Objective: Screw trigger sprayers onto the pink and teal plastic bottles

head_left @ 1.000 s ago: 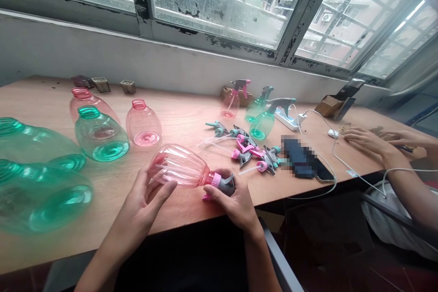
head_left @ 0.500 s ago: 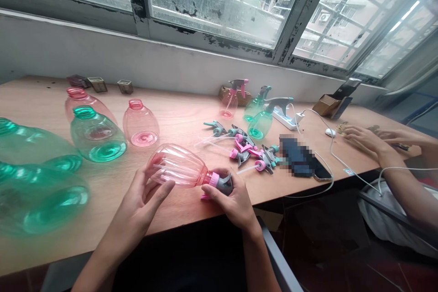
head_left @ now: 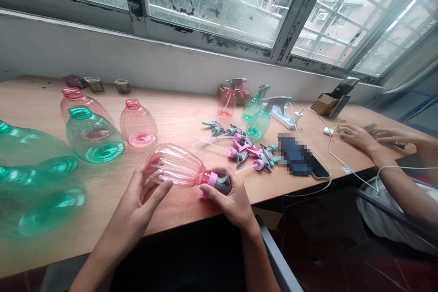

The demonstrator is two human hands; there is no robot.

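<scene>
A clear pink spray bottle (head_left: 178, 164) lies sideways between my hands, above the near part of the table. My left hand (head_left: 145, 198) wraps round its wide base end. At the neck, my right hand (head_left: 231, 196) grips the grey and pink spray head (head_left: 219, 182), its thumb near the pink collar. The head sits on the bottle's neck; how tightly, I cannot tell. Just beyond my right hand lies a pile of loose spray heads (head_left: 241, 148), grey with pink or green parts and thin clear tubes.
Open bottles, green (head_left: 94, 139) and pink (head_left: 138, 123), stand on the left of the wooden table (head_left: 178, 114). Fitted spray bottles (head_left: 262, 121) stand at the back near a power strip (head_left: 284, 117). Phones (head_left: 296, 157), cables and a co-worker's hands (head_left: 359, 137) are on the right.
The whole view has shifted slightly. Both hands keep their hold on the pink bottle and its spray head, with hardly any visible movement.
</scene>
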